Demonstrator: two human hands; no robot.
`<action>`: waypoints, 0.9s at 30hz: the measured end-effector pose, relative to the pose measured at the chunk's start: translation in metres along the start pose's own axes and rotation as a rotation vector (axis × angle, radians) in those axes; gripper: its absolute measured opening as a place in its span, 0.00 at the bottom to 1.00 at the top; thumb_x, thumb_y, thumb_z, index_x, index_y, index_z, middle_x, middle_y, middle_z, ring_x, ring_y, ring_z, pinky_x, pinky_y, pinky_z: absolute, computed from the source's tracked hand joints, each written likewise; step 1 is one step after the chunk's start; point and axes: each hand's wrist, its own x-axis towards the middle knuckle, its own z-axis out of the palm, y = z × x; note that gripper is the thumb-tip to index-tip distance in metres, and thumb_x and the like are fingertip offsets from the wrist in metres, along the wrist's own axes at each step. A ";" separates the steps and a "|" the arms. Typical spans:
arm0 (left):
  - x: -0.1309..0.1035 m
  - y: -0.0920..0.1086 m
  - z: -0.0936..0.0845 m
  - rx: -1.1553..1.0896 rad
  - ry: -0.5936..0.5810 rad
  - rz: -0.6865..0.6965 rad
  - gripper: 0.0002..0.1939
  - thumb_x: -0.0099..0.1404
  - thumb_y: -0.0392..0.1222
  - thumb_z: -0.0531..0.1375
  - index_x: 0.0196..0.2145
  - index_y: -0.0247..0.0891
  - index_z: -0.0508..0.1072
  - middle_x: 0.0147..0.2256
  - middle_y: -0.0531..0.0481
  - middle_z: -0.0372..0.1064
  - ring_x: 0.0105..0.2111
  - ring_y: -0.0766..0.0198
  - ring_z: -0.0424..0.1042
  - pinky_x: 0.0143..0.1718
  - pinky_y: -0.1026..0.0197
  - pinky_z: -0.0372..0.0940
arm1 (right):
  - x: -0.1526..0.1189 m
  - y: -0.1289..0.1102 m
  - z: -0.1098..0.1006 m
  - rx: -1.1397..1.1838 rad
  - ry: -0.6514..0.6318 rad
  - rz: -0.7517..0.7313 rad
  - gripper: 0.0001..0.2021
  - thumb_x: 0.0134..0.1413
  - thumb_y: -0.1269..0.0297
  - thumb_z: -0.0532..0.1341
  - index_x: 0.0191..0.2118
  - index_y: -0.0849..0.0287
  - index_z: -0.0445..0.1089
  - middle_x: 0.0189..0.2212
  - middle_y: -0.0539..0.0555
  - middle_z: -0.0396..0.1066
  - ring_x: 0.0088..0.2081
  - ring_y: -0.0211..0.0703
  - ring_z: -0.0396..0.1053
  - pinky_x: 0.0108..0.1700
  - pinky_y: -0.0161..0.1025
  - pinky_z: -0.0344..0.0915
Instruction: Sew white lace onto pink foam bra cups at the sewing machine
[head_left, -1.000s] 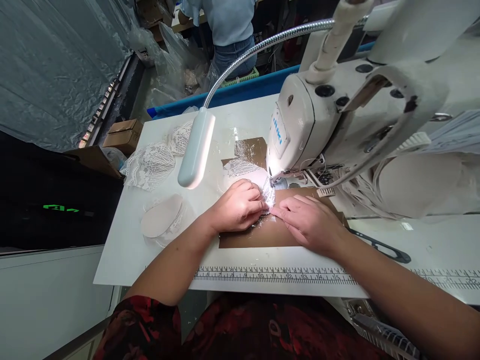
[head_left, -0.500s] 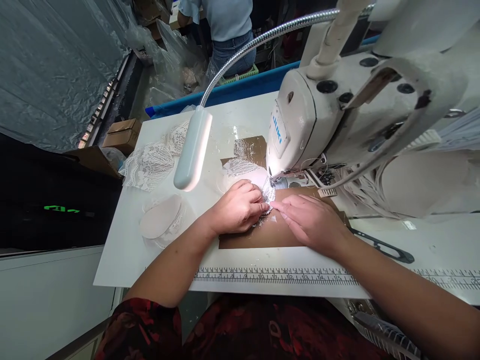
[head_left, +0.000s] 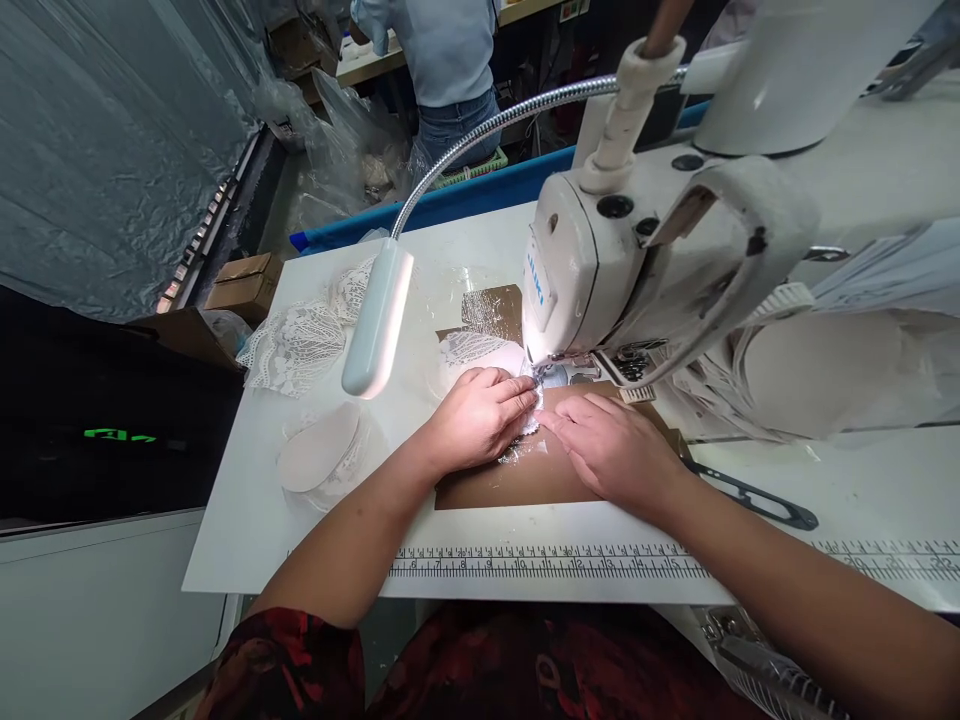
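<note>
A pale cup piece with white lace (head_left: pixel 480 352) lies under the needle area of the white sewing machine (head_left: pixel 574 265). My left hand (head_left: pixel 484 415) presses on the lace just left of the needle, fingers bent and close together. On the right, my right hand (head_left: pixel 611 440) pinches the lace's near edge between thumb and forefinger, its other fingers curled. Both hands rest over a brown sheet (head_left: pixel 517 485) on the white table. The fingertips of the two hands are close to each other, and the needle itself is too small to make out.
A lamp (head_left: pixel 379 320) hangs over the table's left part. Lace pieces (head_left: pixel 296 345) and an oval pad (head_left: pixel 319 450) lie at left. More pale pads (head_left: pixel 821 370) are stacked right of the machine, near a dark flat tool (head_left: pixel 757 497). A person (head_left: pixel 450 60) sits beyond the table.
The view has shifted slightly, with the machine appearing further left and lower. My left fingers now lie flatter over the lace, nearer the needle area, covering more of it.
</note>
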 end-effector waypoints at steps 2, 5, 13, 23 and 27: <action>0.000 -0.001 0.002 0.012 0.007 -0.010 0.18 0.71 0.43 0.48 0.51 0.35 0.72 0.53 0.43 0.69 0.44 0.56 0.67 0.46 0.50 0.61 | 0.002 0.000 0.000 -0.024 -0.026 0.030 0.17 0.55 0.76 0.52 0.45 0.61 0.74 0.28 0.54 0.69 0.30 0.43 0.61 0.34 0.41 0.52; 0.001 -0.003 0.005 0.024 0.021 -0.025 0.19 0.71 0.43 0.48 0.52 0.34 0.70 0.54 0.42 0.68 0.46 0.55 0.66 0.46 0.50 0.62 | 0.004 -0.001 0.002 -0.050 -0.055 0.094 0.18 0.56 0.75 0.52 0.47 0.61 0.73 0.31 0.54 0.71 0.30 0.42 0.62 0.33 0.40 0.52; -0.003 -0.006 0.003 0.031 0.069 -0.009 0.17 0.69 0.43 0.50 0.50 0.36 0.72 0.53 0.41 0.68 0.47 0.53 0.65 0.47 0.49 0.61 | 0.010 0.002 0.006 -0.059 -0.019 0.210 0.20 0.57 0.73 0.51 0.52 0.58 0.71 0.33 0.54 0.73 0.32 0.44 0.65 0.29 0.38 0.51; -0.007 -0.004 -0.004 -0.115 0.080 0.141 0.13 0.67 0.43 0.54 0.43 0.38 0.75 0.48 0.44 0.72 0.47 0.56 0.65 0.50 0.50 0.61 | 0.006 0.006 0.003 0.073 -0.022 0.172 0.19 0.56 0.73 0.51 0.49 0.58 0.72 0.36 0.54 0.73 0.33 0.42 0.65 0.33 0.37 0.55; -0.007 -0.004 -0.004 -0.113 0.070 0.132 0.14 0.67 0.42 0.54 0.45 0.37 0.75 0.48 0.45 0.73 0.45 0.56 0.66 0.50 0.50 0.61 | 0.006 0.003 -0.001 0.027 -0.085 0.116 0.17 0.57 0.74 0.51 0.44 0.58 0.75 0.33 0.55 0.71 0.33 0.42 0.65 0.35 0.38 0.54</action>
